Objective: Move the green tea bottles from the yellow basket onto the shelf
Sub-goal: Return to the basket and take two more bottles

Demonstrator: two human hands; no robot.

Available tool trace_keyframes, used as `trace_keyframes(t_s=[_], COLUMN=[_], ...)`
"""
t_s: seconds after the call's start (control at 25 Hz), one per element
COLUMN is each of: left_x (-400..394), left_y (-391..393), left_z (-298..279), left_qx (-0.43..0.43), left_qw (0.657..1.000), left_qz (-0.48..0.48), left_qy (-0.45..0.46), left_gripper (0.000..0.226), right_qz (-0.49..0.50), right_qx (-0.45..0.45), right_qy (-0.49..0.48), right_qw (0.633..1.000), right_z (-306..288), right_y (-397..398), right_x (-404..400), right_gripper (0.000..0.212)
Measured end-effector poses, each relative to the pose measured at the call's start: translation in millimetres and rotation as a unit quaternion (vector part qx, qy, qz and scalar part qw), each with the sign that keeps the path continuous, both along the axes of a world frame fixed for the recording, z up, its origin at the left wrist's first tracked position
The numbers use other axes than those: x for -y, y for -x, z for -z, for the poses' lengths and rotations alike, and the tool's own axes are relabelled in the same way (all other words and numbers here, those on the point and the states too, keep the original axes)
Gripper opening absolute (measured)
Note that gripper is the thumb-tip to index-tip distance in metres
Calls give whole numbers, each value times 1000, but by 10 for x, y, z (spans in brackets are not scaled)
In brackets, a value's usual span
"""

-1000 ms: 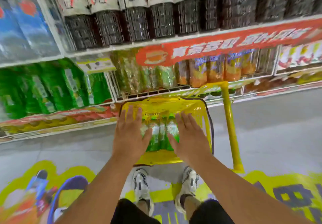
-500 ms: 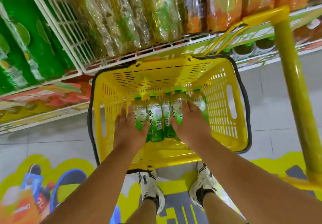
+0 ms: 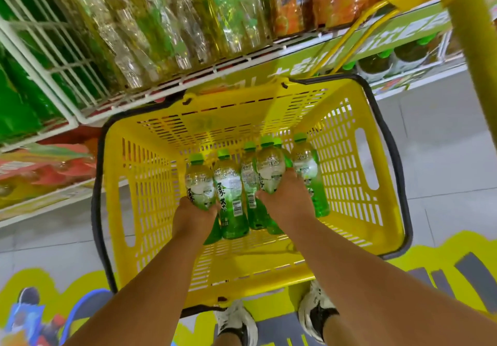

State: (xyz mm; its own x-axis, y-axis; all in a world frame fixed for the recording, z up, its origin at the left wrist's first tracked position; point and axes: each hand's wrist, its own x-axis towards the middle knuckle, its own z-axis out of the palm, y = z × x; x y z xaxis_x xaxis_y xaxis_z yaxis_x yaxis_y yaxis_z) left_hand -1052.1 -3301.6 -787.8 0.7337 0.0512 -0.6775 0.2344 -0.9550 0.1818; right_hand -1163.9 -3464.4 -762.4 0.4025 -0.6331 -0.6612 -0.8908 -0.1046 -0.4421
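Observation:
Several green tea bottles with green caps lie in the yellow basket (image 3: 150, 184) on the floor. My left hand (image 3: 192, 216) grips the leftmost bottle (image 3: 200, 184) by its lower part. My right hand (image 3: 286, 200) holds another bottle (image 3: 270, 168), lifted a little above its neighbours. Between my hands lie two more bottles (image 3: 231, 197), and one bottle (image 3: 309, 173) lies to the right of my right hand. The wire shelf (image 3: 172, 91) runs just beyond the basket's far rim.
Large green and amber drink bottles (image 3: 161, 28) fill the shelf above its white wire front. The basket's yellow pull handle (image 3: 470, 57) rises at the right. My two shoes (image 3: 317, 316) stand behind the basket on a coloured floor sticker.
The view has closed in on the basket. Both hands have gone from resting on the bottles to curling round one bottle each, and the right-hand bottle has risen slightly.

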Motion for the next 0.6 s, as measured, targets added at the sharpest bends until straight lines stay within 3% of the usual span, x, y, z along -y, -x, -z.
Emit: trace_keyframes(t_s=[0.12, 0.28, 0.6], left_x=[-27, -55, 146], left_y=[-66, -8, 155], left_z=[2, -256, -1728], left_qx=[-10, -8, 15], left_qw=[1000, 999, 987], left_qz=[-9, -42, -31], left_qy=[4, 26, 157], left_gripper=[65, 64, 40], right_qz=[23, 35, 73], right_qx=[15, 9, 88], right_qy=[-10, -35, -32], right_qw=[1000, 999, 993], right_z=[31, -84, -1296], right_y=[20, 120, 268], right_x=[52, 66, 146], right_gripper=[53, 49, 47])
